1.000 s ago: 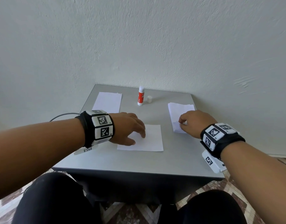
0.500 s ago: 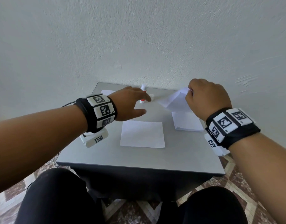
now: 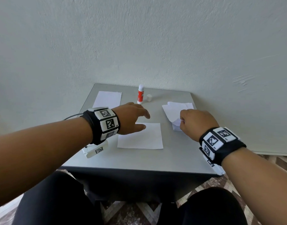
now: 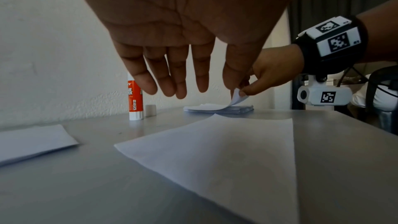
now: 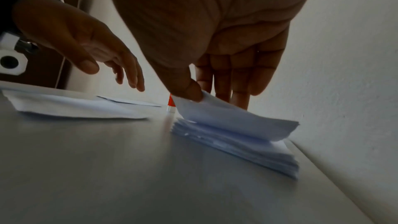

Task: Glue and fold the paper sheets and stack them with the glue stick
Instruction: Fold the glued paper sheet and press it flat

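a corner of the top sheet [image 5: 226, 117] is pinched between thumb and fingers of the right hand [image 3: 198, 122] and is lifted in a curl off the stack of paper [image 5: 247, 146], which lies at the right side of the grey table [image 3: 177, 156]. the left hand [image 3: 133, 117] is held above the table with its fingers relaxed and spread, nothing being gripped; it hangs over the far left part of the single sheet [image 3: 141, 137] that is laid flat at the middle of the table. the glue stick [image 3: 140, 94] is stood upright near the back edge with its cap [image 3: 149, 97] set just beside it, and a further sheet [image 3: 108, 99] is laid flat at the back left. the paper is judged to be very light, thin and limp, so that it bends at once where it is raised, and neighbouring sheets may be dragged along with it; a corner or edge is best taken in a light pinch, and the rest of the stack may need to be steadied. creases are easily made by a hard squeeze. the glue stick is judged rigid and light, and is best taken round its barrel, since it could be tipped by a sideways touch.
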